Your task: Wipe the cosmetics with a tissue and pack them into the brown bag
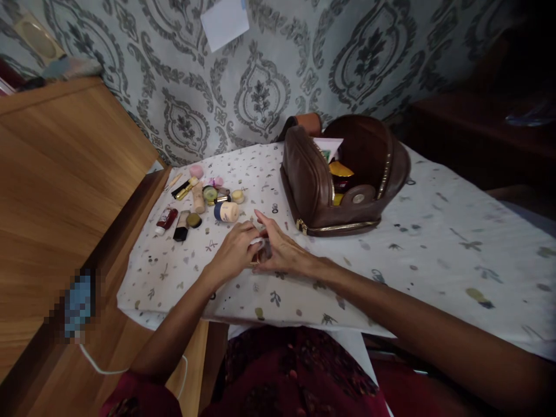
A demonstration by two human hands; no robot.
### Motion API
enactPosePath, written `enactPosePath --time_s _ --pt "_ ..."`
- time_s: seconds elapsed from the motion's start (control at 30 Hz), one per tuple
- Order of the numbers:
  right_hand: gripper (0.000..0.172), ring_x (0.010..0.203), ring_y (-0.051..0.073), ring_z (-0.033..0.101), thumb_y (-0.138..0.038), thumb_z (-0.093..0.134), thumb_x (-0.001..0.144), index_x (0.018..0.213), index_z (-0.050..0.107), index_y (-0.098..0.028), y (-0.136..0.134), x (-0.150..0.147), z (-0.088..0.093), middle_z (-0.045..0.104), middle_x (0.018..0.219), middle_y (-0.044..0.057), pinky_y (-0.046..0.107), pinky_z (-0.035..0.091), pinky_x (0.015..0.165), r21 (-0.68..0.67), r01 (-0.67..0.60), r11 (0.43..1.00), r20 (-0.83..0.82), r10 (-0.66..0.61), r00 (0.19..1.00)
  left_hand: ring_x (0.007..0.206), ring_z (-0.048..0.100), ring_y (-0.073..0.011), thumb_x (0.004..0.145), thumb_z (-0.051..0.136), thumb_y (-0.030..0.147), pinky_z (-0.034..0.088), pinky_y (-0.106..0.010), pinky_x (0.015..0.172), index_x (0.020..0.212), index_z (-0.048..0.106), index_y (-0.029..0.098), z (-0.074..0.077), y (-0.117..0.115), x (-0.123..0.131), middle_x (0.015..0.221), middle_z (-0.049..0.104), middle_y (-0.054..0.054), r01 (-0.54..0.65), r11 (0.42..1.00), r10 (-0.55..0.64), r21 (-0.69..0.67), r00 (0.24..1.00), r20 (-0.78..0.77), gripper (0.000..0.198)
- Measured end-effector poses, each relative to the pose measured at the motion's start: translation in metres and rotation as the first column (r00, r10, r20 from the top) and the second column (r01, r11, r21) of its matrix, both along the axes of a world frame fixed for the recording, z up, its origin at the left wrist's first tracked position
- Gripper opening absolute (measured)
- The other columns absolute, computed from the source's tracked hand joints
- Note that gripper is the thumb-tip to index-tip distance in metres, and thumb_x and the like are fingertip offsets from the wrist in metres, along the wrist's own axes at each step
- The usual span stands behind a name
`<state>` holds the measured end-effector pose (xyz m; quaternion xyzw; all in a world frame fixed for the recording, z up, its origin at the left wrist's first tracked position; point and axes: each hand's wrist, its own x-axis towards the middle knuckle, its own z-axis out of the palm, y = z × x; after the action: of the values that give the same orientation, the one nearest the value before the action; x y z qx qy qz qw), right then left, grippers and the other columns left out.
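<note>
My left hand and my right hand meet over the near part of the cloth-covered table. Between them is a small see-through container with an amber tint and a whitish part at its top. Its exact kind is mostly hidden by my fingers. My left fingers are curled over its top and left side. The right hand wraps its right side, with one finger reaching up and away. Just beyond them lies a cream bottle with a dark blue cap, on its side.
A brown leather bag stands unzipped at the back right, with packets inside. Several cosmetics lie at the left, including a dark red bottle, a black-capped bottle and a small yellow jar. A wooden cabinet borders the left side.
</note>
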<state>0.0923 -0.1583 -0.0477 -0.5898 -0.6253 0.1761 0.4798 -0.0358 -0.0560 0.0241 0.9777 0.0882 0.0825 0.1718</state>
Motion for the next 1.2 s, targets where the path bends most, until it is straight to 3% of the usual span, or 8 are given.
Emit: enactPosePath --time_s 0.13,0.3,0.57,0.87,1.03,1.2 --pt "0.134 0.127 0.032 0.048 -0.036 0.087 0.060 0.156 -0.006 -0.021 -0.001 0.000 -0.003 0.038 0.143 0.020 0.048 0.042 0.106 -0.052 -0.015 0.999 -0.019 0.014 1.000 0.095 0.055 -0.0206 0.091 0.050 0.013 0.046 -0.034 0.087 0.082 0.065 0.019 0.006 -0.007 -0.010 0.094 0.061 -0.005 0.089 0.996 -0.090 -0.024 0.995 -0.037 0.018" --pt "0.131 0.120 0.032 0.054 -0.043 0.085 0.062 0.156 -0.003 -0.021 -0.003 0.000 -0.004 0.050 0.133 0.018 0.048 0.047 0.099 -0.059 -0.022 0.998 0.010 0.022 1.000 0.102 0.054 -0.0215 0.093 0.052 0.016 0.046 -0.036 0.092 0.093 0.066 0.019 0.004 -0.010 -0.030 0.103 0.062 -0.007 0.147 0.989 -0.147 -0.031 0.989 0.013 0.014" --pt "0.117 0.119 0.034 0.054 -0.041 0.079 0.070 0.157 0.003 -0.019 -0.004 -0.002 0.000 0.055 0.127 0.018 0.053 0.046 0.099 -0.011 -0.028 1.000 0.117 0.029 0.993 0.101 0.055 -0.0206 0.094 0.051 0.016 0.048 -0.034 0.087 0.102 0.064 0.019 -0.014 -0.014 -0.057 0.107 0.061 -0.008 0.057 0.998 -0.053 -0.020 0.981 0.189 0.015" --pt "0.122 0.124 0.035 0.052 -0.027 0.082 0.063 0.157 0.004 -0.018 -0.002 -0.002 -0.004 0.054 0.131 0.019 0.054 0.045 0.103 -0.065 -0.005 0.998 0.121 0.013 0.993 0.098 0.052 -0.0216 0.096 0.046 0.018 0.046 -0.036 0.090 0.097 0.059 0.018 -0.022 -0.005 -0.028 0.101 0.057 -0.008 -0.044 0.999 0.042 0.007 0.981 0.189 0.013" --pt "0.121 0.136 0.036 0.041 -0.028 0.082 0.066 0.157 0.003 -0.022 -0.005 -0.002 0.000 0.040 0.147 0.020 0.055 0.039 0.111 -0.072 -0.011 0.997 0.120 0.019 0.993 0.097 0.052 -0.0220 0.096 0.044 0.019 0.045 -0.037 0.091 0.094 0.059 0.018 -0.022 0.012 -0.015 0.099 0.056 -0.007 -0.117 0.993 0.111 0.021 0.976 0.187 0.014" --pt "0.122 0.127 0.034 0.050 -0.031 0.083 0.066 0.157 0.003 -0.023 -0.007 -0.003 0.001 0.052 0.134 0.016 0.056 0.041 0.108 -0.121 -0.010 0.993 0.097 0.021 0.995 0.099 0.054 -0.0219 0.095 0.045 0.020 0.043 -0.035 0.090 0.096 0.060 0.018 -0.021 0.032 -0.024 0.099 0.059 -0.007 -0.197 0.976 0.210 -0.093 0.964 0.164 0.015"
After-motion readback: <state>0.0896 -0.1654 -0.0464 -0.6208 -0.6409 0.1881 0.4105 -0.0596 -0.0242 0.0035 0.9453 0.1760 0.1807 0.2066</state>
